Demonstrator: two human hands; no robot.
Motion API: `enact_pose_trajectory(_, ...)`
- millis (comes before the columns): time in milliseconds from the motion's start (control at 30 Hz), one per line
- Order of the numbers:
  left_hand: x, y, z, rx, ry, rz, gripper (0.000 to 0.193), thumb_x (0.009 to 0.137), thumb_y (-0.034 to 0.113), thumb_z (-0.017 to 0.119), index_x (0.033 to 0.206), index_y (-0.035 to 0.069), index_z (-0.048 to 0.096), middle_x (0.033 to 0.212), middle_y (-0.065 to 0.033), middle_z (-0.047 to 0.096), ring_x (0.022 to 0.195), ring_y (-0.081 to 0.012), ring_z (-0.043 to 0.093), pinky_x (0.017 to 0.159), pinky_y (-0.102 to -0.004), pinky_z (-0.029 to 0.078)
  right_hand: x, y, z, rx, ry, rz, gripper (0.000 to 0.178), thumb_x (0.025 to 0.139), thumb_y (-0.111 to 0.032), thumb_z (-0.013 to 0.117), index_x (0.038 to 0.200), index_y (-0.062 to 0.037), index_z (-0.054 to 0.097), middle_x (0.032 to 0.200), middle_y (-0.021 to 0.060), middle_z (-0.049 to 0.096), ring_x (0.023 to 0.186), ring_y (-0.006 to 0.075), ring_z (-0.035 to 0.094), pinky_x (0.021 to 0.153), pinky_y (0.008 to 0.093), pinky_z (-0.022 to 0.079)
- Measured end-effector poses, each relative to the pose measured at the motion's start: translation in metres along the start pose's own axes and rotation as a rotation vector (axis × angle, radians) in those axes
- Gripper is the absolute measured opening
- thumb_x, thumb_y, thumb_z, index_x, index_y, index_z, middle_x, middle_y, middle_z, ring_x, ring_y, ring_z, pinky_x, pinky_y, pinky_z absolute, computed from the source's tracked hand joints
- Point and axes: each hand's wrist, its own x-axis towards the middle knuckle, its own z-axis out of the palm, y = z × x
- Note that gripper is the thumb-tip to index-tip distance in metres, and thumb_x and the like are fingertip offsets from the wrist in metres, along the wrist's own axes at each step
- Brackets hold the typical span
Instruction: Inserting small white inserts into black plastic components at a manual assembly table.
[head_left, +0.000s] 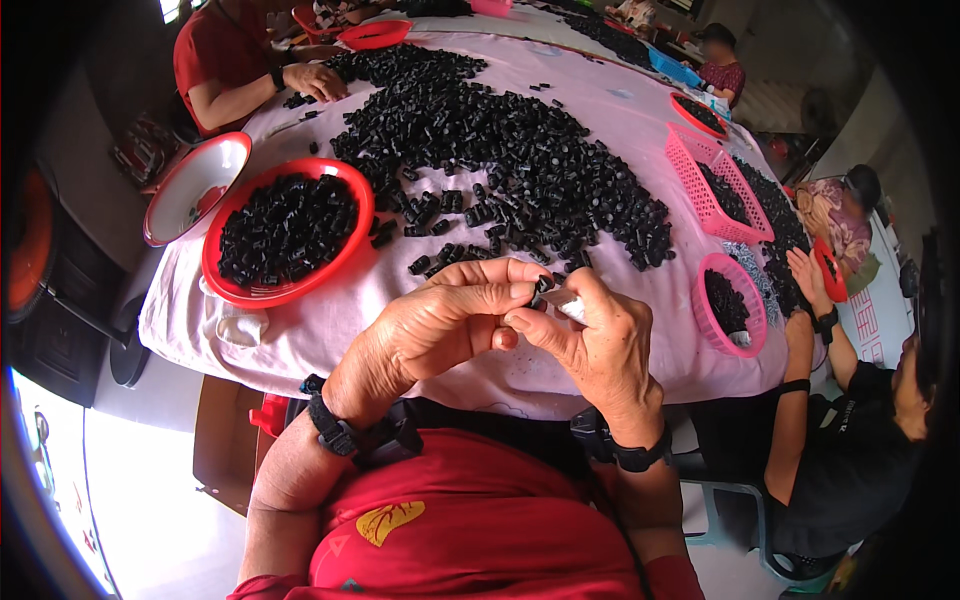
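My left hand (440, 312) pinches a small black cylindrical piece (543, 285) between thumb and fingertips, above the table's near edge. Right beside it, my right hand (602, 345) is closed on a small, pale, flat tool (569, 305), perhaps a blade; its far end meets or nearly meets the black piece. The fingers hide much of both items. Just beyond my hands, a large heap of similar black pieces (510, 150) spreads over the pink cloth (640, 310), with a few loose ones lying nearest to me.
At left stand a red basin (366, 220) full of black pieces and a white, red-rimmed bowl (190, 185). Pink baskets (680, 150) (755, 300) line the right. A co-worker in red (215, 70) reaches in at far left; another in black (850, 460) sits at right.
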Motion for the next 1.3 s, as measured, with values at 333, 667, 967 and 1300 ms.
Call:
enact_pose_trajectory(333,0.002,-0.004,-0.003,-0.004,0.03,0.007,0.024,0.09,0.013,0.062,0.113,0.007,0.059,0.094,0.002,0.063,0.079,-0.0062,0.058,0.068,-0.0224,0.046,-0.001,0.002,-0.001,-0.019,-0.078,0.034,0.041,0.079,-0.04,0.073,0.072,-0.005,0.054,0.059,0.0091,0.062,0.052,0.0241,0.063,0.047,0.0327,0.046)
enact_pose_trajectory(667,0.002,-0.002,0.0,-0.004,0.042,0.008,0.023,0.09,0.015,0.063,0.111,0.006,0.06,0.094,0.0015,0.062,0.079,-0.0069,0.057,0.067,-0.0221,0.045,-0.001,0.002,0.0,-0.025,-0.079,0.032,0.039,0.079,-0.04,0.073,0.072,-0.0049,0.057,0.057,0.0094,0.061,0.051,0.0238,0.063,0.047,0.0325,0.046)
enact_pose_trajectory(967,0.004,-0.005,-0.004,-0.02,0.057,0.008,0.024,0.091,0.017,0.062,0.112,0.007,0.06,0.091,0.0012,0.062,0.078,-0.0075,0.056,0.067,-0.0214,0.045,-0.004,0.011,0.006,-0.016,-0.095,0.072,0.041,0.077,-0.041,0.075,0.076,-0.0039,0.057,0.061,0.0067,0.065,0.051,0.0237,0.063,0.048,0.0327,0.046)
enact_pose_trajectory(1300,0.003,0.003,-0.003,0.022,0.061,0.001,0.022,0.09,0.02,0.063,0.109,0.008,0.06,0.084,0.0027,0.06,0.07,-0.006,0.054,0.06,-0.02,0.043,0.001,-0.001,-0.002,0.527,-0.005,0.107,0.022,0.087,-0.01,0.065,0.105,-0.0002,0.057,0.085,0.0099,0.069,0.077,0.0167,0.07,0.06,0.0266,0.054)
